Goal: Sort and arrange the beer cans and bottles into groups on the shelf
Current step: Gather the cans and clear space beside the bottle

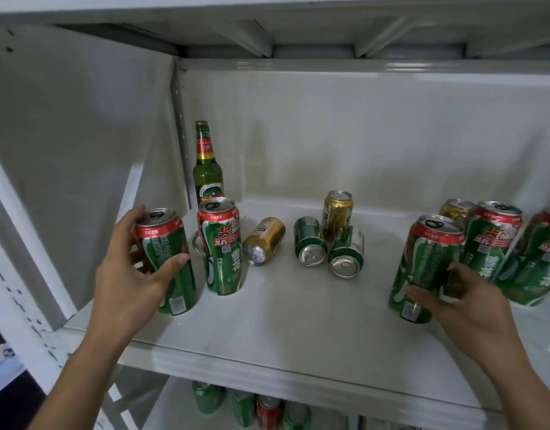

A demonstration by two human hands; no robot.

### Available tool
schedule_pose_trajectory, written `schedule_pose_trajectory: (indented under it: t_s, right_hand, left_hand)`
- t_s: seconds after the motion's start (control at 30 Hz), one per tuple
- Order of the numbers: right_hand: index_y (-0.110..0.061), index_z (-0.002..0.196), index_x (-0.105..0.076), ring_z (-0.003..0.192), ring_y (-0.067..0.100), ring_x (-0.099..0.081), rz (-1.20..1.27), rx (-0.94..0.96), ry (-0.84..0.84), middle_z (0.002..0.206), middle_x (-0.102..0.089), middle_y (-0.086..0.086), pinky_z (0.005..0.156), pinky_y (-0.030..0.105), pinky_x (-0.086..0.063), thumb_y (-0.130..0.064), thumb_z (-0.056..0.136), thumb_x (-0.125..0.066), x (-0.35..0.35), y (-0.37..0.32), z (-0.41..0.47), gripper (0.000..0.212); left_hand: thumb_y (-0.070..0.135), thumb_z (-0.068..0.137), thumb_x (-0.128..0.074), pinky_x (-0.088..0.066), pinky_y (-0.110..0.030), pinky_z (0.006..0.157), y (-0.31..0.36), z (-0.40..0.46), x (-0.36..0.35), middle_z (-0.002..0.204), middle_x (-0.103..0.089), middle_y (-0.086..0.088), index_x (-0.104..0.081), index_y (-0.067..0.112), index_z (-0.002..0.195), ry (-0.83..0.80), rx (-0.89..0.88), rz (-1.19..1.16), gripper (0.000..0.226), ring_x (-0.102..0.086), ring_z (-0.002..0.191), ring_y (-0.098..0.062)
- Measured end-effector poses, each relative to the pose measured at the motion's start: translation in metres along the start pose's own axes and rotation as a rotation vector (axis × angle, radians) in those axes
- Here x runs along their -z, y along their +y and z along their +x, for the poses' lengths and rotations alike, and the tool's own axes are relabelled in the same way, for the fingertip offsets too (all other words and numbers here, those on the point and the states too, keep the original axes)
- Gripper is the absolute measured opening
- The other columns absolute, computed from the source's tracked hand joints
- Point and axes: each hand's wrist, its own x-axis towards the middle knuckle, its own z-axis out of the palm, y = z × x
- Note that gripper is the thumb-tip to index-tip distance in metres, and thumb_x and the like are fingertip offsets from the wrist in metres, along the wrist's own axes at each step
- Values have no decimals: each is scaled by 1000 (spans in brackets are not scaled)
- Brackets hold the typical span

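Observation:
My left hand [134, 274] grips a tall green can with a red rim [166, 252] standing at the shelf's left front. A second tall green can [221, 246] stands right beside it, with a green glass bottle [207, 164] upright behind. My right hand [463, 302] holds another tall green can [425, 268] at the right front. Two more tall green cans [492, 243] [537, 262] stand behind it, along with a gold can [455, 211]. In the middle, a gold can [264, 240] and two short green cans [309, 242] [346, 252] lie on their sides. One gold can [337, 214] stands upright.
The white shelf board [267, 330] has a side wall at the left and a back wall close behind the cans. The shelf above hangs low overhead. Several green and red cans [252, 405] stand on the shelf below.

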Motion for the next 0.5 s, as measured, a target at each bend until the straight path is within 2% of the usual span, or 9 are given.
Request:
schedule_pose_trajectory:
  t_s: [0.13,0.23,0.3,0.37,0.43,0.47,0.5]
  right_hand:
    - [-17,125,-68,101,26,-61,26,-53,-2,118,-73,10,98,47,-51,-26,75,-90,4,0,0,55]
    - [-20,129,-64,105,24,-61,58,-61,-7,124,-72,6,99,47,-51,-27,74,-90,2,-3,-2,61]
    - [-21,135,-57,107,19,-57,87,-39,108,128,-65,2,97,44,-49,-25,75,-89,-2,-10,-12,69]
    - [-13,133,-56,103,18,-55,83,120,374,126,-62,10,94,34,-46,-19,79,-86,-6,-21,-26,62]
    - [0,118,-61,95,15,-53,53,410,551,108,-63,14,91,16,-42,-11,86,-80,-13,-37,-38,39]
    - [0,112,-62,93,12,-52,67,540,525,102,-61,9,90,8,-39,-10,88,-77,-20,-42,-40,30]
    - [-4,109,-63,92,11,-51,85,627,428,100,-59,3,90,4,-36,-10,87,-74,-28,-46,-37,25]
  left_hand:
    - [37,70,-82,-53,-49,101,1,-3,3,150,-51,5,-27,61,142,-47,28,15,94,-58,121,-23]
    - [43,74,-85,-42,-52,115,-1,-10,0,161,-38,1,-21,51,156,34,-1,98,104,-46,139,-21]
    - [41,88,-79,-38,-48,118,4,-19,-2,152,-44,-8,-32,37,155,240,-219,168,82,-45,141,-27]
    - [24,91,-69,-37,-33,114,21,-33,-11,128,-57,-21,-55,9,136,375,-507,180,49,-53,125,-27]
    - [14,89,-65,-37,-20,106,41,-42,-34,108,-62,-19,-67,0,109,320,-750,200,25,-54,107,-16]
    - [13,88,-66,-42,-21,100,47,-43,-50,108,-63,-15,-71,2,103,219,-831,207,20,-57,103,-17]
    - [14,88,-69,-48,-24,94,49,-41,-68,112,-63,-10,-74,6,103,83,-881,215,18,-60,102,-19]
